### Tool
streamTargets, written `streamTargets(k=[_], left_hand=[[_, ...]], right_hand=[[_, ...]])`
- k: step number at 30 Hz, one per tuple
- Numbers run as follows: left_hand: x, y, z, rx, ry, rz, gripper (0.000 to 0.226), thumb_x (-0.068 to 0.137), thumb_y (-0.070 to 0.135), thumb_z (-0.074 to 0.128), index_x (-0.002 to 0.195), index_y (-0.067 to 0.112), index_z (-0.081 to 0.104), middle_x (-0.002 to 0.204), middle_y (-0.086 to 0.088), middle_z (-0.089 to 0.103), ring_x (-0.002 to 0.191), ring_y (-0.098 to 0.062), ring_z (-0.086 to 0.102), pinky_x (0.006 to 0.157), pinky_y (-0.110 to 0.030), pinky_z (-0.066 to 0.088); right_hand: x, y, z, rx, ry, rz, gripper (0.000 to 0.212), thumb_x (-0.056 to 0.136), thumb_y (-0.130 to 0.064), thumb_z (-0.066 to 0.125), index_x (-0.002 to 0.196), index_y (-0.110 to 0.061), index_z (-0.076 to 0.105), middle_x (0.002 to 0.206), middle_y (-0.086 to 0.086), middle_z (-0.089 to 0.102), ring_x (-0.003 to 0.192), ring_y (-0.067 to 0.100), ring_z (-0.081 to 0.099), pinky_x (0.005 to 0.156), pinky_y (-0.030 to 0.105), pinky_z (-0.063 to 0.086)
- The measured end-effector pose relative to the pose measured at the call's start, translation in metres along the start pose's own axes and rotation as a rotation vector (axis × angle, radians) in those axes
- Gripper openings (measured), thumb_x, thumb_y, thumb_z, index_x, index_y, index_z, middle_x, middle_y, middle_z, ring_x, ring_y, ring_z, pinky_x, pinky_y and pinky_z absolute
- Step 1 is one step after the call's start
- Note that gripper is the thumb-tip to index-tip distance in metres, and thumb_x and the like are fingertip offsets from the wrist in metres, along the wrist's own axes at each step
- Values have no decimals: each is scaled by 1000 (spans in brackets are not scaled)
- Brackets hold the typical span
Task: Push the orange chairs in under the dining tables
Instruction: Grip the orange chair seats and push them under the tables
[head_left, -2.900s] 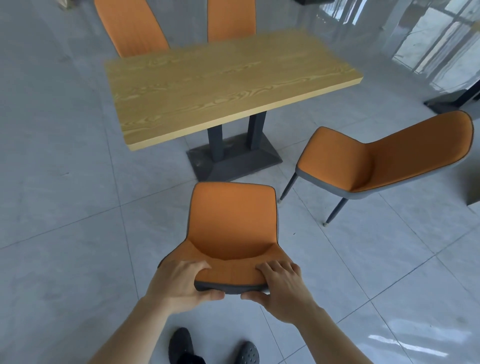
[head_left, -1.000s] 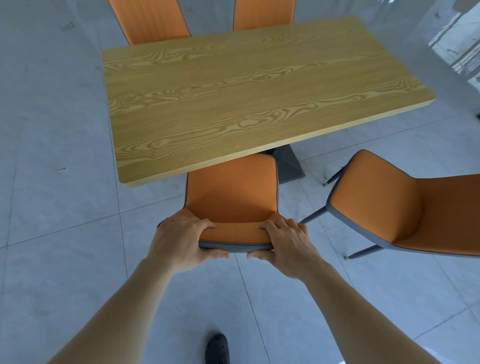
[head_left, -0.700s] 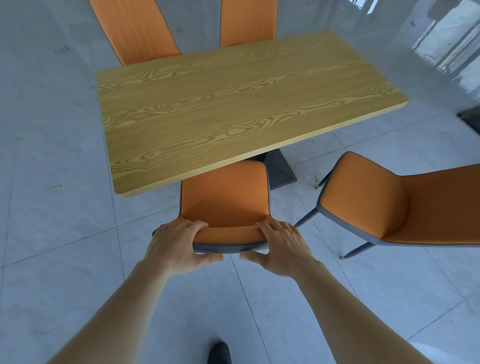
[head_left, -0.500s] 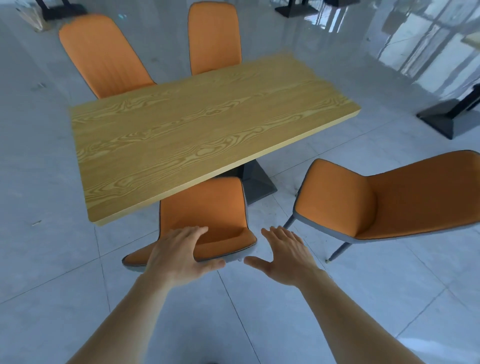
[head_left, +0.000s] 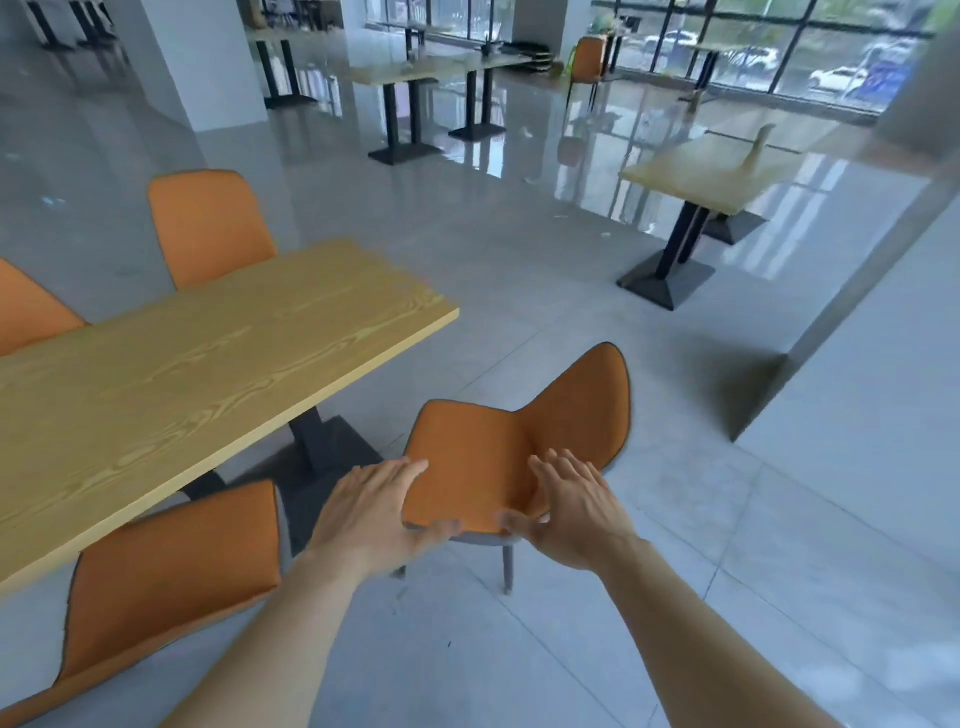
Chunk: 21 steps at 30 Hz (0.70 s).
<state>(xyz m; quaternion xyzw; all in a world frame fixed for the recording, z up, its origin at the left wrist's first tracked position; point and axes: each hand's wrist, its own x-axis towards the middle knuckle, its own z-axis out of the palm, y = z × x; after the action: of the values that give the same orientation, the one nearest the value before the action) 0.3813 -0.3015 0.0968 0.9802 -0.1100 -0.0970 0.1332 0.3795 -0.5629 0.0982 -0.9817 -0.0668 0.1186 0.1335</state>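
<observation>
Both hands are held forward with fingers spread, released and grasping nothing. The left hand (head_left: 371, 512) is seen at the near left edge of the seat of an orange chair (head_left: 514, 452); the right hand (head_left: 574, 506) lies over the seat's near right part, where seat meets backrest. Whether the palms touch the upholstery cannot be told, as the hands are blurred.

This chair stands on the grey tiled floor (head_left: 675, 571) off the right end of the wooden dining table (head_left: 197, 374), well clear of its edge, with its backrest turned to the right and away from the table.

A second orange chair (head_left: 171, 566) is placed at the table's near long edge, its seat partly beneath the tabletop and its backrest leaning toward the camera. Two further orange chairs (head_left: 208, 226) are set along the far long edge, their backrests rising above the tabletop.

Nothing is carried on the tabletop. Other tables (head_left: 701, 176) are seen farther off in the hall.
</observation>
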Motion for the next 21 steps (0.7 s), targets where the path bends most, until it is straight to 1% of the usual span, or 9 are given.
streamTargets(k=[5,10,13,16,19,21], left_hand=[[70,108,10,12,-21,114,103,75,97,33,158,37,21,165,10,24,150,-17,22,121,-43,20],[145,186,27,-13,-44,204,100,77,93,39,158,37,21,166,9,21,152,-17,17,123,-43,13],[195,216,40,-22,-54,224,101,77,93,39,159,37,20,167,9,20,152,-15,16,123,-41,11],[250,236,49,-47,-50,222,103,76,94,37,159,36,19,167,9,20,152,-15,17,124,-40,14],[303,247,56,-83,-68,175,106,74,96,35,159,36,17,167,9,20,152,-16,18,123,-41,18],[330,256,57,-113,-71,131,107,75,95,37,160,34,15,167,8,21,151,-17,19,122,-40,18]], right_hand=[[-13,114,-41,10,91,118,110,78,-95,30,160,-22,23,168,1,21,156,22,10,125,39,10],[5,200,-60,2,105,226,122,69,-101,16,161,-22,20,170,3,16,157,23,7,126,40,7],[33,246,-70,-34,119,253,123,68,-102,15,161,-21,20,170,1,17,157,22,8,126,40,9],[71,288,-84,-40,105,278,125,68,-103,15,162,-20,20,170,0,17,157,21,8,127,40,9],[116,320,-100,-60,37,262,119,74,-98,23,162,-18,17,171,-1,14,157,19,5,127,38,6],[146,338,-116,-62,11,254,116,78,-96,26,163,-17,15,171,-1,12,157,19,4,127,37,5]])
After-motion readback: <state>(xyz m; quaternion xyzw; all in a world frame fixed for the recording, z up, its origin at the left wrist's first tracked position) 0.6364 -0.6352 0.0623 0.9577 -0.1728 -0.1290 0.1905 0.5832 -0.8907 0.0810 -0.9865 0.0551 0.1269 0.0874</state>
